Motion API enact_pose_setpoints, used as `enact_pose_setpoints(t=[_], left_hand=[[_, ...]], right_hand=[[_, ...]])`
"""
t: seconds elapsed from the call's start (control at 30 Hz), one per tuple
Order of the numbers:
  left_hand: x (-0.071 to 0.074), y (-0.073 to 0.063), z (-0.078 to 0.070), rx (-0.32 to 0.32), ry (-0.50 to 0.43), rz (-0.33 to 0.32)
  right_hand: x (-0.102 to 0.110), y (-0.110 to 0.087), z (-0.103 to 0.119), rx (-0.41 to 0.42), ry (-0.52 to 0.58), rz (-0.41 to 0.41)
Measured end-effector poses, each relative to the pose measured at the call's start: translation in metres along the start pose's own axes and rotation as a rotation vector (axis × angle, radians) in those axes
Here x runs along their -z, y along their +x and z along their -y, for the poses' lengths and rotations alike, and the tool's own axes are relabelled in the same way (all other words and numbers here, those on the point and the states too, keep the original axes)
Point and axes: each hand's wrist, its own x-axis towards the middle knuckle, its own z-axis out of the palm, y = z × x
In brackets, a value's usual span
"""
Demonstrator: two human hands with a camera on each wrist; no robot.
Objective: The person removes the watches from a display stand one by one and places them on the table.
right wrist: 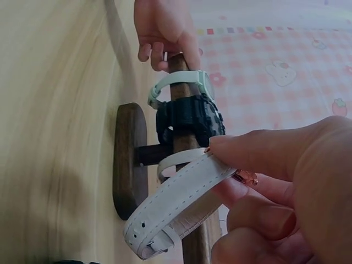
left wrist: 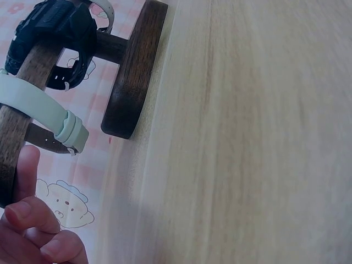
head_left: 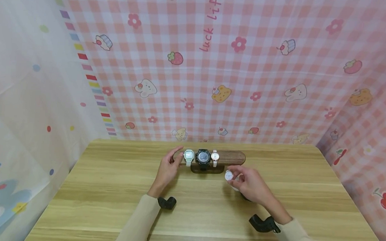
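A dark wooden watch stand [head_left: 233, 158] bears three watches: a mint-green square one [head_left: 189, 155], a chunky black digital one [head_left: 203, 157] and a small one with a pale strap [head_left: 215, 156]. My left hand [head_left: 168, 169] grips the bar's left end between thumb and fingers, beside the mint-green watch. Just in front of the stand's right part, my right hand [head_left: 251, 183] pinches a white-strap watch [right wrist: 176, 201] by its case. Its round white face is turned up in the head view. The strap is buckled into a loop, which overlaps the bar in the right wrist view.
The stand's foot [left wrist: 135, 71] rests near the back edge of the wooden table [head_left: 202, 213]. Black camera mounts [head_left: 167, 203] sit at both wrists. Part of a dark object [head_left: 245, 197] shows under the right hand. Patterned cloth [head_left: 194, 81] hangs behind and at the sides.
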Motion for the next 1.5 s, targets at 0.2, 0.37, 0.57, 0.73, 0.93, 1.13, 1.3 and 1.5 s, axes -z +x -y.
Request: enact_pose_setpoints(t=[0.2,0.37,0.57,0.73,0.93,1.13,1.3,1.5], left_hand=[[0.000,0.000,0.000,-0.006,-0.003,0.002],[0.000,0.000,0.000,-0.007,-0.011,0.005],[0.000,0.000,-0.001,0.002,-0.006,0.002],[0.000,0.000,-0.001,0.013,-0.011,0.005],[-0.001,0.000,-0.002,0.017,-0.024,0.006],[0.000,-0.001,-0.002,0.022,-0.030,0.007],[0.000,-0.001,-0.002,0.020,-0.030,0.007],[-0.001,-0.001,-0.002,0.013,-0.011,0.003]], right_hand=[[-0.006,-0.001,-0.002,-0.017,0.012,0.019],[-0.010,-0.002,-0.005,-0.018,-0.005,0.027],[-0.014,-0.002,-0.009,-0.038,-0.028,0.031],[-0.019,-0.003,-0.013,-0.038,-0.042,0.021],[-0.028,-0.003,-0.015,-0.038,-0.054,0.031],[-0.038,-0.005,-0.017,-0.033,-0.069,0.031],[-0.043,-0.007,-0.018,-0.046,-0.078,0.025],[-0.048,-0.008,-0.019,-0.073,-0.070,0.023]])
